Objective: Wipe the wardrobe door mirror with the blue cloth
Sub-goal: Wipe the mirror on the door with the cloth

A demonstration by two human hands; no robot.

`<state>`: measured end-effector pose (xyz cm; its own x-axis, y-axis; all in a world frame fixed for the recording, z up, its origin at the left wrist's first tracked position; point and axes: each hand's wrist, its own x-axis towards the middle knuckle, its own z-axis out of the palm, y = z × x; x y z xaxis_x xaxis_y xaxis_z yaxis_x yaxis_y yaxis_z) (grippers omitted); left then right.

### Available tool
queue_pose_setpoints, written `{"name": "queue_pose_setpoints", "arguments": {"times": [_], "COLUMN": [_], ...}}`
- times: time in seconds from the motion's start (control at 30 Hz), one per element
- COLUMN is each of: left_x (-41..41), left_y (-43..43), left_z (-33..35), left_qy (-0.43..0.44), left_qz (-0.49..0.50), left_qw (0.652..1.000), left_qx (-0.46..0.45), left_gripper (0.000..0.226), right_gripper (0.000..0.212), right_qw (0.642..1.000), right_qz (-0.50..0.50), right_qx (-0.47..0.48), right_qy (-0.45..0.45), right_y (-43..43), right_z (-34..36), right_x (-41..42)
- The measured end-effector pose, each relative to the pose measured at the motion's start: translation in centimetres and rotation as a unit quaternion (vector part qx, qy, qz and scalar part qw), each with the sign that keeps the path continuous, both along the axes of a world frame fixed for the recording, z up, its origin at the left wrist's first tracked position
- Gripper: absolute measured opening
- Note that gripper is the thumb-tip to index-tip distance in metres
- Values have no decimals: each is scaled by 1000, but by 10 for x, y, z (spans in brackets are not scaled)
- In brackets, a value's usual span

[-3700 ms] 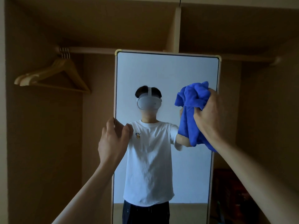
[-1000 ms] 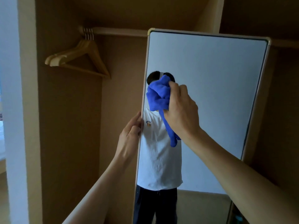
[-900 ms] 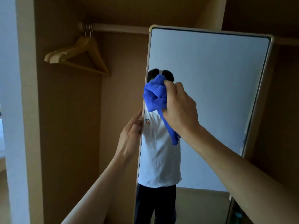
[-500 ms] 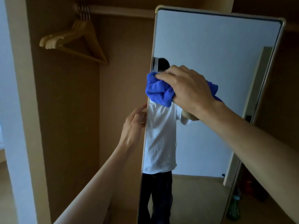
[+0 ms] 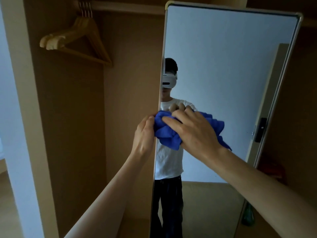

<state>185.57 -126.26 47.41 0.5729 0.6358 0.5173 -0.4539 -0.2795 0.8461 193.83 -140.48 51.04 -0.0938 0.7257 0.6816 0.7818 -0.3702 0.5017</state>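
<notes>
Wardrobe door mirror (image 5: 223, 66) fills the right half of the view, with its left edge nearest the camera. At far left, wooden hangers (image 5: 75, 38) hang from the rail (image 5: 127, 8) inside the wardrobe. The left hand (image 5: 144, 134) grips the mirror's left edge with its fingers curled over it, the fingertips out of sight and the knuckles just beside the blue cloth (image 5: 164, 133). The cloth is bunched against the glass at that edge, at the chest of the reflected person. The right hand (image 5: 195, 134) holds it there, fingers spread across it and bent into the folds. 0.5 s ago the cloth sat higher, over the reflected head and above the left hand. Now it is level with that hand, and the reflected headset shows.
</notes>
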Motion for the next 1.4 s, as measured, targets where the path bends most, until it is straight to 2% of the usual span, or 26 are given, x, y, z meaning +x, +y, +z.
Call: {"name": "queue_pose_setpoints", "arguments": {"times": [0.17,0.3,0.47,0.57,0.63,0.77,0.83,0.97,1.1,1.17,1.27,1.4], "left_x": [-1,-2,0,2,3,6,7,10,12,13,12,11], "left_y": [-2,-8,-15,-16,-17,-23,-24,-24,-26,-29,-33,-39], "left_z": [-1,-3,-6,-7,-8,-7,-8,-11,-15,-18,-21,-24], "left_qy": [5,16,43,49,44,31,29,38,42,47,55,69], "left_qz": [-5,-1,28,54,61,64,79,102,117,122,132,132], "left_qw": [1000,1000,998,997,997,997,996,994,991,991,989,987], "left_qx": [8,10,28,30,25,14,24,32,37,40,44,53], "left_gripper": [43,41,40,42,41,43,36,26,32,32,17,26], "right_gripper": [30,35,31,49,47,44,48,25,31,31,30,24], "right_qw": [1000,999,999,999,999,998,999,999,1000,1000,1000,1000], "right_qz": [-7,-1,-25,-29,-25,-26,-14,-9,4,-2,22,29], "right_qx": [-20,-34,16,28,43,51,45,33,9,8,-2,9], "right_qy": [5,14,11,21,23,9,8,-41,-4,4,2,0], "right_y": [-2,-5,-17,-28,-31,-31,-31,-34,-38,-38,-40,-45], "right_z": [-8,8,56,86,94,83,68,21,-16,-20,-13,9], "right_x": [-1,1,6,10,14,22,25,32,34,33,35,39]}}
